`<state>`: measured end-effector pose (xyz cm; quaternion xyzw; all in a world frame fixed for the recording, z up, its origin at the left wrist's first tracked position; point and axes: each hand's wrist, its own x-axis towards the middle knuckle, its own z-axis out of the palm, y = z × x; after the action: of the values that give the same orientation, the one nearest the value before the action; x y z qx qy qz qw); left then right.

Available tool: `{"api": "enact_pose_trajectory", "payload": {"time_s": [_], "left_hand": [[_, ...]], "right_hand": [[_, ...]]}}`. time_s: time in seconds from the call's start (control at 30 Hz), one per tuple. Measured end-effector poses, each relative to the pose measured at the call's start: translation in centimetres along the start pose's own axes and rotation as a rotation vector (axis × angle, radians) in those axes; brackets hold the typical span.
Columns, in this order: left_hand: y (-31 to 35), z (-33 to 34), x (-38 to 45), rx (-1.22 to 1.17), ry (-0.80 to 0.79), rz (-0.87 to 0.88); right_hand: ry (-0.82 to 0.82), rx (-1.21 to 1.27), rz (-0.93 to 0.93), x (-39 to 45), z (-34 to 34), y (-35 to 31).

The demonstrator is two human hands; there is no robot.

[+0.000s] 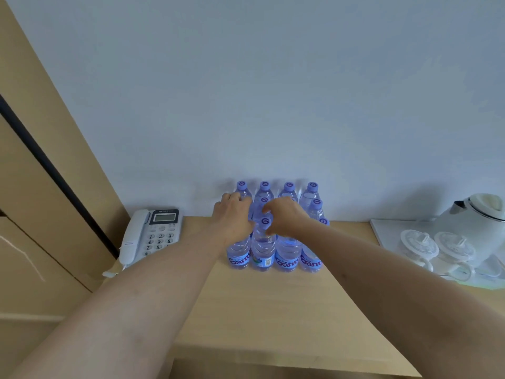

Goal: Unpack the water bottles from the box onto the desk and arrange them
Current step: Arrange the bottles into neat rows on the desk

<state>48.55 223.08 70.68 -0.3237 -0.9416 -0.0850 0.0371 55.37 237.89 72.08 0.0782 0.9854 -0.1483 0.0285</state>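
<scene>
Several clear water bottles [263, 248] with purple caps and blue labels stand upright in tight rows on the wooden desk [262, 302], against the back wall. My left hand [232, 214] rests on the bottles at the left side of the block, fingers curled over a bottle top. My right hand [285, 217] covers the bottles at the middle right, fingers bent around a bottle neck in the second row. A front-row cap [265, 221] shows between the two hands. The box is out of view.
A white desk telephone [149, 236] sits at the desk's left end, beside a tan cabinet [41, 187]. At the right, a white tray [382, 231] carries a white kettle [475, 217] and two lidded cups [437, 248].
</scene>
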Motion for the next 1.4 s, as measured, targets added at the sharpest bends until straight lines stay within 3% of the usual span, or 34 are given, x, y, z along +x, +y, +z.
{"api": "enact_pose_trajectory", "payload": {"time_s": [0.63, 0.87, 1.1, 1.4], "left_hand": [[-4.3, 0.5, -1.2, -0.057, -0.027, 0.013], [-5.9, 1.4, -1.5, -0.081, -0.023, 0.006], [-6.3, 1.4, -1.6, -0.105, -0.011, 0.007], [-5.9, 1.1, -1.1, -0.121, -0.014, 0.007]], "right_hand": [[-0.009, -0.136, 0.168, 0.6, 1.4, -3.7], [0.016, -0.122, 0.128, 0.9, 2.2, -3.4], [0.032, -0.097, 0.246, 0.8, 2.1, -4.0], [-0.025, -0.124, 0.146, 0.9, 1.9, -4.2]]}}
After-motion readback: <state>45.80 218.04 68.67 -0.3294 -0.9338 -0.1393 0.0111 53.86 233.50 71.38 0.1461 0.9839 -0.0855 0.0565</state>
